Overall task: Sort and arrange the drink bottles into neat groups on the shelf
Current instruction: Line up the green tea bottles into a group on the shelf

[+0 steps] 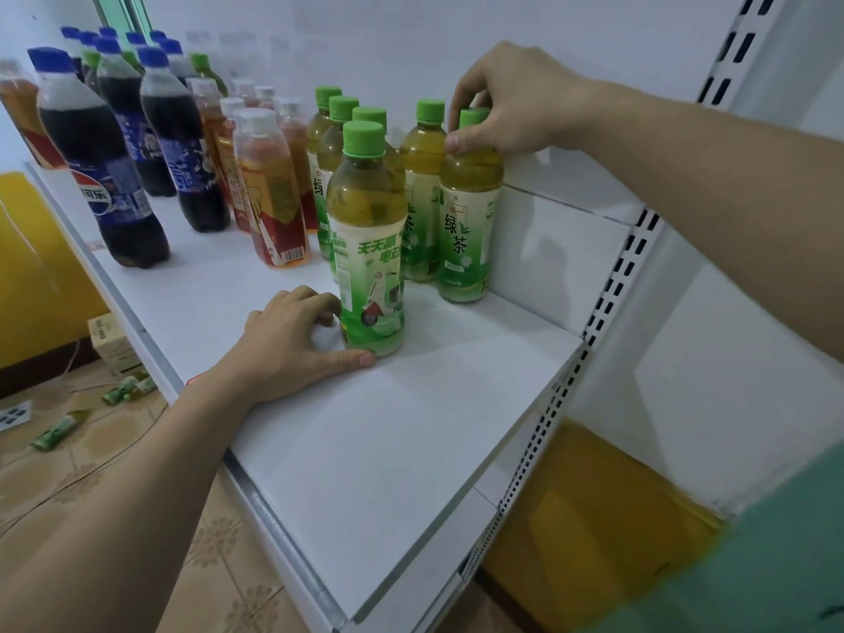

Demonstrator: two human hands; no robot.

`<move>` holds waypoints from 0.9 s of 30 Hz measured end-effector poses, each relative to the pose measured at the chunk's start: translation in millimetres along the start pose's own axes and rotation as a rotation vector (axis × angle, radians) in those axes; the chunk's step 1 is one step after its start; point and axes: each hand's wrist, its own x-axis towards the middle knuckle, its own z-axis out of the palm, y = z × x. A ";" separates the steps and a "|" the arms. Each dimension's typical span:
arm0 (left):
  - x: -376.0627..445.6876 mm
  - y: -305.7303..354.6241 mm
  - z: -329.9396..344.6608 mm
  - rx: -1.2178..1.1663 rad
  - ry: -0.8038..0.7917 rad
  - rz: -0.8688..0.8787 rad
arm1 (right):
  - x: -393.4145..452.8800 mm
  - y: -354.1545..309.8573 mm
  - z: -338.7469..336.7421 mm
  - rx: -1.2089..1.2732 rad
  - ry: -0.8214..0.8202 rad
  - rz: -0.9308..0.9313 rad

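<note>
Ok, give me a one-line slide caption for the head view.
Both hands on green tea bottles: left hand at the front bottle, right hand pinching the rightmost bottle, on the white shelf.

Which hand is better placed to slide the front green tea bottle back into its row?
Left. The left hand already holds the base of the front green tea bottle, while the right hand is busy gripping the rightmost green tea bottle.

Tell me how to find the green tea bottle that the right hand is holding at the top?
Look at the white shelf and find the green-capped tea bottles near its right end. The rightmost green tea bottle stands closest to the shelf's side wall. Only this one has the right hand pinching its cap from above.
</note>
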 end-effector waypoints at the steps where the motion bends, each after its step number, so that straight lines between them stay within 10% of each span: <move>1: -0.6 0.0 0.3 0.001 0.004 0.005 | 3.6 0.5 2.8 -0.009 0.026 0.000; 9: -3.8 0.2 1.7 -0.024 0.052 0.056 | -1.1 -8.0 7.8 -0.266 0.080 -0.059; 13: -3.5 -0.2 2.3 -0.008 0.047 0.067 | -19.1 -38.8 3.5 -0.170 0.411 -0.268; 19: -6.6 2.7 1.1 0.016 0.018 0.077 | -28.1 -68.5 6.4 0.150 -0.199 -0.480; 27: -8.7 9.3 -1.1 -0.026 -0.006 0.050 | -28.3 -72.2 8.5 -0.211 0.041 -0.388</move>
